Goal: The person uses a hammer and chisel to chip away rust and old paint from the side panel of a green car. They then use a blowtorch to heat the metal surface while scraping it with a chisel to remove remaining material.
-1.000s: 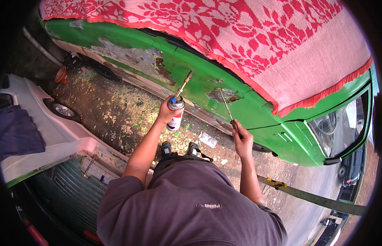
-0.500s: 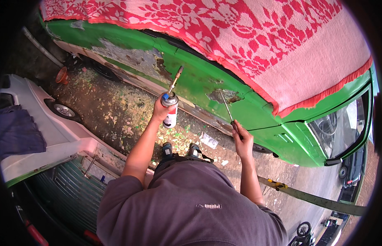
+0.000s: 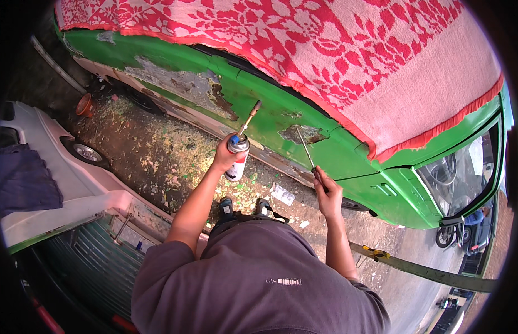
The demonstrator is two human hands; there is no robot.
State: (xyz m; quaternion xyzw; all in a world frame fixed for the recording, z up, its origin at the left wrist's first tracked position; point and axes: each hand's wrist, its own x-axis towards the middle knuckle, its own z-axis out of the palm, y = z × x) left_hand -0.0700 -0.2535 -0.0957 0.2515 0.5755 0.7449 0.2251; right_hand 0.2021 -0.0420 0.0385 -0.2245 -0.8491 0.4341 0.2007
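Note:
My left hand is closed around the canister of a gas blowtorch, whose burner tube slants up and right toward the green van. I cannot make out a flame at its tip. In my right hand is the dark handle of a screwdriver-like tool with a long, thin metal shaft. Its tip reaches a bare patch with ragged paint edges on the van's side. A larger stripped patch lies farther left on the same side.
A red-and-pink patterned blanket drapes over the van's top. Paint flakes litter the ground. A pale car stands at the left, with an orange cone-like object beyond. A metal beam crosses at right, below a motorcycle.
The blowtorch and my left hand have moved right and slightly down. My right hand has dipped a little, the tool's tip still at the patch. The motorcycle at right has moved up the view.

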